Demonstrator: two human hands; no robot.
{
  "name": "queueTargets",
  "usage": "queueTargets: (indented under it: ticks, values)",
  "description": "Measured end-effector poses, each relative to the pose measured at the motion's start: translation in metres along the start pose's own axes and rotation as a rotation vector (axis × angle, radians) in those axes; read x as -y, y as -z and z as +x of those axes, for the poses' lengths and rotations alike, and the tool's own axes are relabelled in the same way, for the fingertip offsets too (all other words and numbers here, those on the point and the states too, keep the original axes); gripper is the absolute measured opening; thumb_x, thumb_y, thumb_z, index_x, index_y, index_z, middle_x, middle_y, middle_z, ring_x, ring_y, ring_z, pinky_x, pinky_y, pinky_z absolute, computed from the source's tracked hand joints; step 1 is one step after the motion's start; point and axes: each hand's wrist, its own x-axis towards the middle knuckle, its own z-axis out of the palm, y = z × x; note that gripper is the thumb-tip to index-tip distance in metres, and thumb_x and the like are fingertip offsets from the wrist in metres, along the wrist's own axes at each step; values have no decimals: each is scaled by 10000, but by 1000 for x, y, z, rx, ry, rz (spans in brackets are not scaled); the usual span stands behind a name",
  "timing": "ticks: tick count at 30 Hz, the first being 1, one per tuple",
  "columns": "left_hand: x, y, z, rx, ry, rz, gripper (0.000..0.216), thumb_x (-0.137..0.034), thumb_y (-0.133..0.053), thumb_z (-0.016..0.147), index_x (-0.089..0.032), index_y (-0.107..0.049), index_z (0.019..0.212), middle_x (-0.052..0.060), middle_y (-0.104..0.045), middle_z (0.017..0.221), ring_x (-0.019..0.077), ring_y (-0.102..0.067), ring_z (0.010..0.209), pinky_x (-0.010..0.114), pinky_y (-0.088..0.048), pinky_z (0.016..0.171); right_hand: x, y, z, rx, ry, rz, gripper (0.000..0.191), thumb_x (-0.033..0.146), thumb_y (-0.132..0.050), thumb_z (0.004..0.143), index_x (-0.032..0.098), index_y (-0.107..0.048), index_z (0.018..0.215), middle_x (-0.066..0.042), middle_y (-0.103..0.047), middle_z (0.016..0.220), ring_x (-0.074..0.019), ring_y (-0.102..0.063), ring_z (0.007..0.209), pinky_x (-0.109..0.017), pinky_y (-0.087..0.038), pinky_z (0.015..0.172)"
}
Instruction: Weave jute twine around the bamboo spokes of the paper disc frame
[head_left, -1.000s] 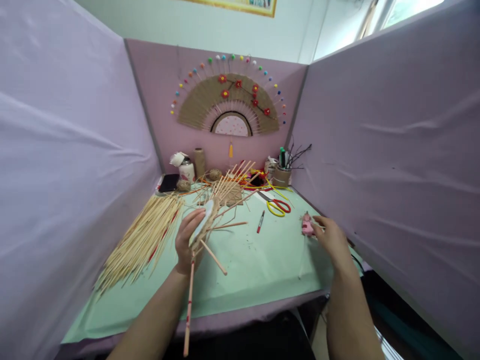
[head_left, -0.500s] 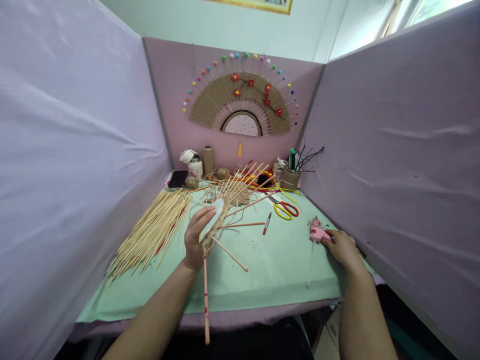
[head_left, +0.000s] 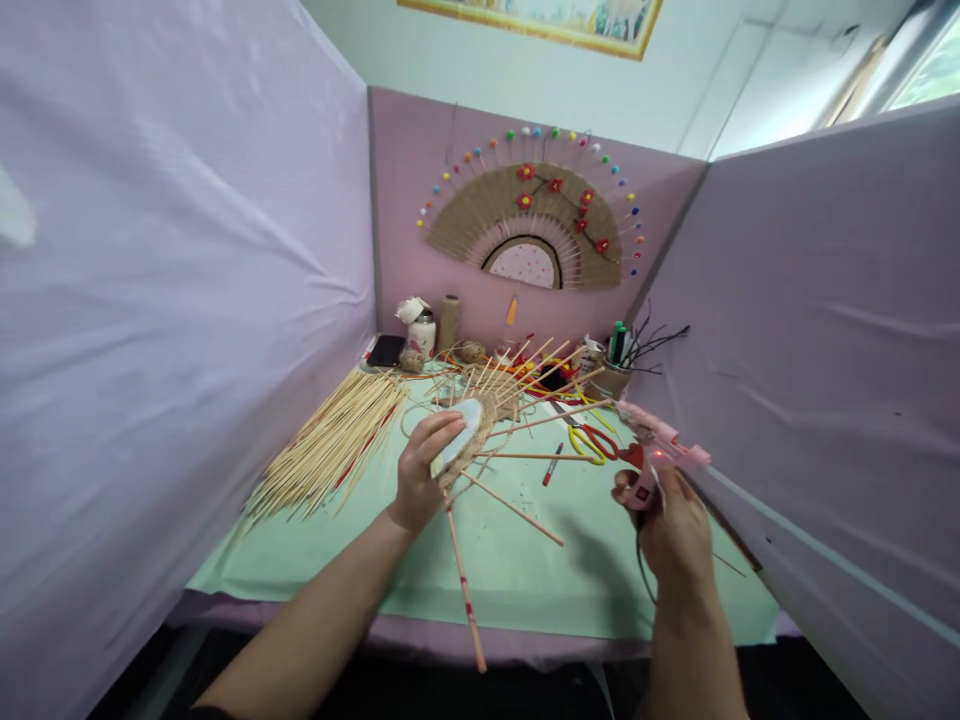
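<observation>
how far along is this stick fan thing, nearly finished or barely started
About midway, it seems. Done: sticks already splay from the half-built fan held in the left hand. In hand: the right hand grips a pink glue gun, raised off the table. Left: a big pile of loose sticks lies unused.

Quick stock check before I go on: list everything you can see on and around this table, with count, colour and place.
Half-made fan: one, tan sticks around a pale core, in the left hand.
Glue gun: one, pink, in the right hand.
Stick pile: one, pale yellow, left on the mat.
Mat: one, light green, covering the table.
Scissors: one, yellow and red handles, right of centre.
Pen: one, red, beside the scissors.
Pen cup: one, brown, back right.
Twine spool: one, tan, at the back.
Jar: one, white, back left.
Finished fan: one, tan with red flowers, on the back wall.
Left hand: gripping the fan.
Right hand: gripping the gun.
</observation>
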Motion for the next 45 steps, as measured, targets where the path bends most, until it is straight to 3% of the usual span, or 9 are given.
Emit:
queueTargets:
  ticks: [5, 12, 19, 25, 45]
  values:
    - [-1, -1, -1, -21, 40, -14, 371, -312, -594, 887, -264, -602, 1255, 115, -624, 1202, 242, -590, 1134, 453, -481, 979, -10, -45, -34, 192, 67, 66, 359, 513, -580, 833, 174, -663, 918, -87, -655, 932, -128, -557, 621, -255, -437, 471]
    - [-9, -1, 3, -47, 40, 23, 374, -363, -592, 885, -258, -613, 1243, 125, -636, 1156, 240, -608, 1088, 429, -499, 943, -30, -66, -51, 334, 170, 32, 318, 409, -440, 912, 193, -649, 1014, -99, -640, 978, -146, -547, 612, -296, -428, 495]
    - [-9, 0, 3, -43, 31, 13, 392, -318, -594, 889, -256, -587, 1276, 128, -621, 1181, 239, -593, 1112, 428, -485, 955, -35, -72, -52, 361, 164, -8, 320, 404, -450, 903, 172, -650, 996, -101, -625, 906, -179, -571, 682, -304, -444, 517]
    - [-10, 0, 3, -51, 45, 23, 392, -369, -586, 888, -258, -601, 1263, 127, -629, 1169, 240, -602, 1097, 412, -491, 943, -34, -74, -55, 399, 170, 44, 289, 393, -463, 922, 186, -635, 1029, -76, -607, 914, -145, -539, 649, -298, -440, 537]
    - [-9, -1, 2, -53, 43, -6, 409, -248, -615, 876, -258, -584, 1283, 124, -615, 1182, 237, -586, 1112, 419, -475, 950, -33, -78, -56, 426, 162, 79, 238, 359, -453, 938, 223, -614, 1048, -32, -562, 873, -110, -459, 633, -272, -426, 561]
